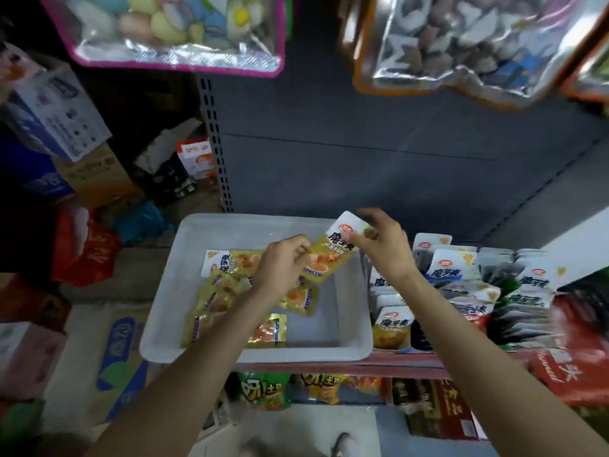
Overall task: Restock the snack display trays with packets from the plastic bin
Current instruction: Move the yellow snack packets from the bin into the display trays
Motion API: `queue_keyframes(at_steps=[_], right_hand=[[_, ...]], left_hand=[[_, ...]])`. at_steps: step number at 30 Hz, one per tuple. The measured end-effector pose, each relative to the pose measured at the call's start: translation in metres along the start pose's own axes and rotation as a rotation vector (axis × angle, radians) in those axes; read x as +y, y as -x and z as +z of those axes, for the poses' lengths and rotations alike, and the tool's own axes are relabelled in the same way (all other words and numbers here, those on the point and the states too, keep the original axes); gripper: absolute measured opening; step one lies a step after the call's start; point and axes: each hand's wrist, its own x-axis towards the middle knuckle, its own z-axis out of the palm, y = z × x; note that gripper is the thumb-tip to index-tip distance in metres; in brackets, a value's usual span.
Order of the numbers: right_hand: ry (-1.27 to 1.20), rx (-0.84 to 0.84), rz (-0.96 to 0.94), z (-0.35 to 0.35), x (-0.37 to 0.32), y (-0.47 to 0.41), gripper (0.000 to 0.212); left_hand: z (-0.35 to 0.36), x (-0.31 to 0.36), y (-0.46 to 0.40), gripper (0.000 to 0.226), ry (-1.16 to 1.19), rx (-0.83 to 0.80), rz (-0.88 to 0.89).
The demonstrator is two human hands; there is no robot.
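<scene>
I've got one flat yellow-and-white foil snack packet (333,255) pinched at both ends, up above the shallow white plastic bin (171,291). My left hand (283,268) grips its lower yellow end, my right hand (382,245) its white top. Its long axis slants up toward the right, toward the crowded display trays of upright packets (392,324) just beside the bin. Right hand's nearer them, so I reckon it carries. More yellow packets (227,291) wait in the bin.

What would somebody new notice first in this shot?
Both hands, the left hand and right hand, hold one yellow-and-white snack packet above the white plastic bin at centre. To its right, packed display trays of upright packets fill the shelf.
</scene>
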Motion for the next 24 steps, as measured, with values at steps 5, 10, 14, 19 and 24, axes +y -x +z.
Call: queue_keyframes(at_steps=[5,10,14,19,24], right_hand=[[0.101,-0.021,-0.082,-0.057,0.018,0.005,0.02],[0.331,-0.084,-0.163,-0.09,0.022,0.003,0.021],[0.41,-0.092,-0.211,-0.092,0.031,-0.003,0.032],[0.544,-0.117,-0.315,-0.096,0.031,-0.008,0.01],[0.628,-0.279,-0.273,-0.092,0.042,-0.009,0.007]], left_hand=[[0.035,0.043,-0.006,0.007,0.157,-0.127,0.014],[0.06,0.073,-0.013,0.019,0.243,-0.133,0.028],[0.07,0.084,-0.017,0.016,0.224,-0.038,0.066],[0.075,0.089,-0.016,0.009,0.182,0.023,0.079],[0.079,0.086,-0.013,0.011,0.066,-0.064,0.043]])
